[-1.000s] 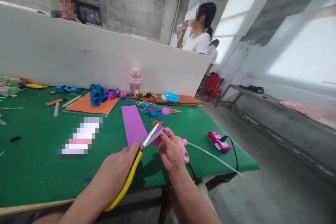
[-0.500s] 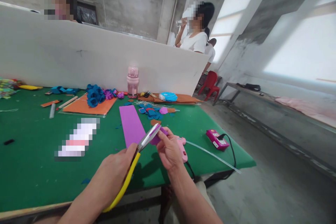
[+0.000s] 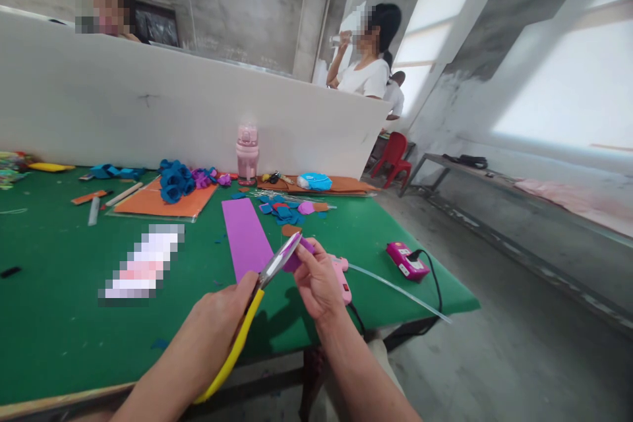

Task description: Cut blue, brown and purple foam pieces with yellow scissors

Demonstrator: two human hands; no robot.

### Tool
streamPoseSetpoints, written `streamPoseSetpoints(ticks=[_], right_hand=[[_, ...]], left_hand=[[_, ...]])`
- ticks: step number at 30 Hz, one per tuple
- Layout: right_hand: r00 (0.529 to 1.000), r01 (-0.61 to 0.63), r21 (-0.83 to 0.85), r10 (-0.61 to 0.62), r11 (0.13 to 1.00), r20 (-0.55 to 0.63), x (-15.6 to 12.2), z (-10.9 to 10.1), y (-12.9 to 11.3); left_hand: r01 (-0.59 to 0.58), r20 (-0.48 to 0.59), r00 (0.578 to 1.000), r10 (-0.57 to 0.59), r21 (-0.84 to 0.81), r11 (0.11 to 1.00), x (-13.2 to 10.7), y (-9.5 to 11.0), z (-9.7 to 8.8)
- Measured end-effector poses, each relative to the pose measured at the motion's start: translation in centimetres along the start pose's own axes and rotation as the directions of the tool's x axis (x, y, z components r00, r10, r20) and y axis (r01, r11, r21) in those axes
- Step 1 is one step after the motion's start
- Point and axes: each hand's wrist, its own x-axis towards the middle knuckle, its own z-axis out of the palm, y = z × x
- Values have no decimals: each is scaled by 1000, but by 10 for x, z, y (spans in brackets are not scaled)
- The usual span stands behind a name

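My left hand (image 3: 217,313) is closed around a pair of scissors (image 3: 238,339) with yellow handles, their silver blades pointing up and to the right. In my right hand (image 3: 319,283), thumb and fingers pinch a small purple piece (image 3: 292,263), paper or thin foam. The blades lie against this piece, close to the right fingertips; whether they are cutting into it I cannot tell. A larger purple sheet (image 3: 244,231) lies flat on the green table (image 3: 178,336), just beyond the scissors. Behind my right hand rests a pink glue gun (image 3: 342,280), with a clear glue stick (image 3: 390,287) extending from it.
Blue and purple cut pieces (image 3: 283,211) lie mid-table. Farther back stand a pink bottle (image 3: 248,158) and blue curled pieces (image 3: 175,181) on an orange sheet (image 3: 148,204). A magenta power strip (image 3: 406,260) with a black cord lies right. People are behind a white partition (image 3: 198,99).
The view has shifted slightly, so the table's things sit a little farther left. Both hands, the scissors and the purple piece keep almost the same pose.
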Motion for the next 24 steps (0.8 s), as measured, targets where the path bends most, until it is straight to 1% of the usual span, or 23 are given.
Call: streamPoseSetpoints(ticks=[9,14,18,19,21,23,24], right_hand=[[1000,15,-12,-15,1000,-9,0,1,0],[1000,11,-20,-12,1000,-12,0,-1,1],[1000,-1,-23,1,1000,-8,1,-1,0],[1000,-7,-22,7,1000,-6,1,-1,0],[1000,-19,-15,19,1000,-8,1,-2,1],[999,-34,-3,34,999,-17,2,-3,2],[999,-43,2,43,999,-22,2,-3,3]], left_hand=[[-27,-34,999,25,-50,998,0,-2,2],[-40,-28,999,38,-69,997,0,-3,1],[-48,-36,998,44,-120,992,0,-5,7],[-59,-54,997,52,-143,988,1,-6,9],[-72,-130,990,45,-206,976,3,-9,12],[-54,-229,973,-20,-312,949,6,-10,11],[-50,-269,961,-61,-387,921,7,-11,9]])
